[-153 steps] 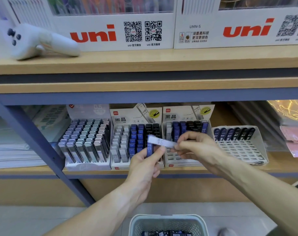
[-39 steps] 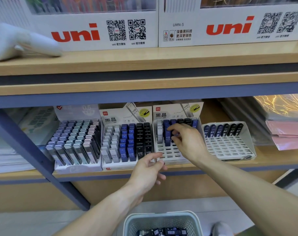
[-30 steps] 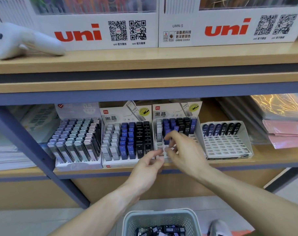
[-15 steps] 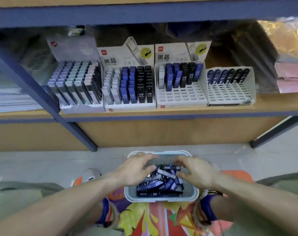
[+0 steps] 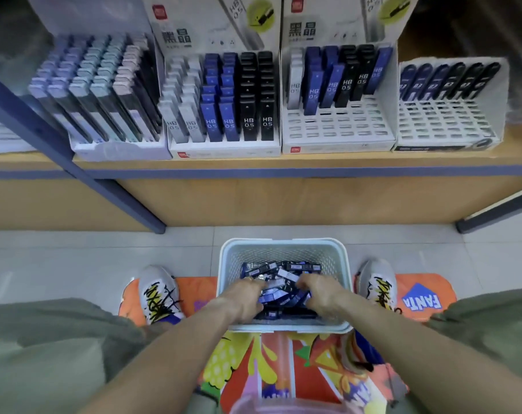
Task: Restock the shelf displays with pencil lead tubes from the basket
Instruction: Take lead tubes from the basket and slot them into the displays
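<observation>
Tubes (image 5: pixel 286 282): your stock lies loose and crisscrossed in the basket, so you have to sort before you lift.
Basket (image 5: pixel 283 245): it sits on the floor between your shoes, right below the displays, which keeps the reach up short.
Left hand (image 5: pixel 244 297): down among the tubes, fingers bent into the pile; whether your grip has closed on a tube, you cannot tell from here (knuckles hide it).
Right hand (image 5: pixel 319 294): the same on the other side, fingers curled into the heap, grip hidden.
Third display (image 5: pixel 340 127): only its back rows stand filled, with front slots bare; likely your next target.
Fourth display (image 5: pixel 447 121): one back row of dark tubes, the rest open grid.
Second display (image 5: pixel 223 109): full, tubes upright with HB 0.5 labels facing out, so match that.
First display (image 5: pixel 104 94): also packed.
Shelf (image 5: pixel 283 162): carries all four side by side at its front edge.
</observation>
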### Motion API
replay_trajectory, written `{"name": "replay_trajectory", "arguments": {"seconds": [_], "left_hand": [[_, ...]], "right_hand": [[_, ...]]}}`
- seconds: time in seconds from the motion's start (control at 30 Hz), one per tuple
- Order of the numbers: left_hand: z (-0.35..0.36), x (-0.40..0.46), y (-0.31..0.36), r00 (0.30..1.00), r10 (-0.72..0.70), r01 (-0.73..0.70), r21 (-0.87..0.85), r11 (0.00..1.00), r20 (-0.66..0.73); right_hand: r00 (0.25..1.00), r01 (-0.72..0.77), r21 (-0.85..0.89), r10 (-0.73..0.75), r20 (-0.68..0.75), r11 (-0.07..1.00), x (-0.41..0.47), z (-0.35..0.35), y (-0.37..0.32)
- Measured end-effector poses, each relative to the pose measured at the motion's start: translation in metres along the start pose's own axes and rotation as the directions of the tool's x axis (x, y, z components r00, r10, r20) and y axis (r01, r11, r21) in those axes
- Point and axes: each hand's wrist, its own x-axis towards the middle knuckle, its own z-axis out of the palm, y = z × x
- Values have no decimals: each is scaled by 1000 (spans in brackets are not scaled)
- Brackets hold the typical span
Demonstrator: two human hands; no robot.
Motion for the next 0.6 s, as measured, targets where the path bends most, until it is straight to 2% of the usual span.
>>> {"name": "replay_trajectory", "arguments": {"seconds": [0.1, 0.3, 0.6], "left_hand": [[12, 19, -2, 999, -32, 32, 6, 999, 15], [42, 49, -11, 976, -133, 143, -46, 989, 173], [42, 63, -15, 963, -113, 111, 22, 994, 246]], "right_hand": [[998, 7, -9, -7, 64, 1000, 23, 16, 0], [989, 21, -34, -15, 145, 999, 50, 40, -2], [987, 38, -135, -15, 162, 990, 62, 53, -4]]}}
